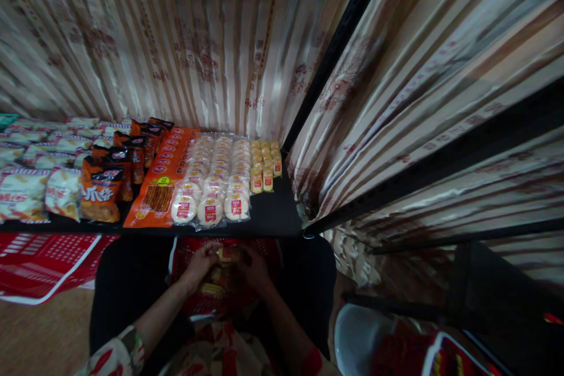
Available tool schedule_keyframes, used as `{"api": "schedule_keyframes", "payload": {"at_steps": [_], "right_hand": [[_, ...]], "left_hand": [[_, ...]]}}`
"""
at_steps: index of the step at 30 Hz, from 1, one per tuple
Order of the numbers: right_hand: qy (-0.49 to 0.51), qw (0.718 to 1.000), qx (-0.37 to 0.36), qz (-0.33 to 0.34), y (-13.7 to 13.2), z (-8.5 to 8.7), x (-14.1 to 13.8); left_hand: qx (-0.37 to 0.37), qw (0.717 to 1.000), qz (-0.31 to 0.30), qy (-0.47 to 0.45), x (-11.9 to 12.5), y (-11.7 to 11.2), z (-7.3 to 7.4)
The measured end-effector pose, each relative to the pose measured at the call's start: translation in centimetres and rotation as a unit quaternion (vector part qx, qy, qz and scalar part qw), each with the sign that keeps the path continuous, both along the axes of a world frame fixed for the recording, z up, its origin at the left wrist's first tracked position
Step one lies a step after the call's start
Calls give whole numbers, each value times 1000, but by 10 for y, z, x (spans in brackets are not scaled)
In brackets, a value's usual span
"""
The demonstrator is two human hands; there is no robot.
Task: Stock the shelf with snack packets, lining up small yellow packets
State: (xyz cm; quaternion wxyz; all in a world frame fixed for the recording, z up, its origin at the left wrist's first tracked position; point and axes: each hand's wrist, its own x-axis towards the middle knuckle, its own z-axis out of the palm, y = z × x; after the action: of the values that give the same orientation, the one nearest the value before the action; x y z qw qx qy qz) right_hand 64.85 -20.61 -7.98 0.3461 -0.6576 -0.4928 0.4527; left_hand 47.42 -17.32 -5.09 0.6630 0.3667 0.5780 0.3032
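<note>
The left hand (203, 263) holds a small yellow packet (225, 254) between its fingertips, above a red basket (185, 245) which stands between the person's knees. The right hand (256, 273) is bent close at the right end of this packet; it is dark there, so I cannot tell if its fingers are closed on it. Below the hands, more yellow packets (212, 289) lie in the basket.

On the far side of the hands there is a black shelf (275, 217), and its near edge passes just beyond the basket. On the shelf, from right to left, are small yellow packs (264, 173), rows of white round crackers (210, 211), a flat orange package (161, 191), orange-and-black bags (102, 194) and white bags (24, 191). A pleated curtain (198, 41) closes the far side. At the right, a slanting black post (339, 47) and a thick black bar (423, 170) limit the space. Another red basket (26, 252) is at left, below the shelf edge.
</note>
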Motion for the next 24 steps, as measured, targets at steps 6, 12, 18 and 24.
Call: {"api": "schedule_keyframes", "payload": {"at_steps": [6, 12, 18, 24], "right_hand": [[28, 999, 23, -24, -7, 19, 10], [29, 997, 58, -36, -12, 32, 19], [30, 997, 69, -35, -10, 43, 26], [31, 995, 94, -24, -9, 58, 30]], "left_hand": [[-9, 999, -14, -50, 4, -7, 25], [-12, 994, -64, -90, 10, -14, 40], [36, 990, -94, -102, 17, -16, 48], [42, 980, -131, -140, 22, -19, 62]]}}
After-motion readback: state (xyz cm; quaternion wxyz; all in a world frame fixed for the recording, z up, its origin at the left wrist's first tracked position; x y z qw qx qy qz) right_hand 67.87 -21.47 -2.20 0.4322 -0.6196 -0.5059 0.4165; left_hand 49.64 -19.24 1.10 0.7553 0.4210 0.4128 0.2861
